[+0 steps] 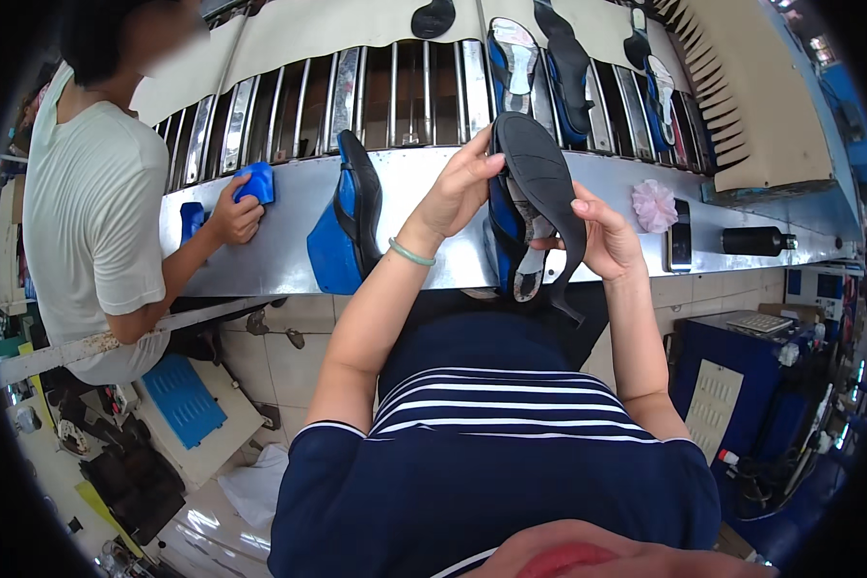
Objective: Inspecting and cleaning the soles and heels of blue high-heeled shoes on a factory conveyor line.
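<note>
My left hand (459,191), with a pale green bangle at its wrist, grips the toe end of a blue shoe on its last (507,220), thumb at the edge of a black shoe sole (539,159). The sole's front lies over the shoe's underside, while its heel end curves away from the shoe toward me. My right hand (609,239) pinches the sole's middle from the right side, fingers partly hidden behind it. Left of my left forearm, a blue wedge-heeled shoe with a black sole (345,220) stands on the metal ledge (424,178).
Beyond the ledge runs a roller conveyor (318,101), carrying more shoes (515,60) and black soles (566,72). To the right lie a pink scrunchie (654,205), a phone (679,236) and a black bottle (753,241), near a fringed machine opening (708,82). A co-worker (106,202) holds a blue piece (257,183) on the left.
</note>
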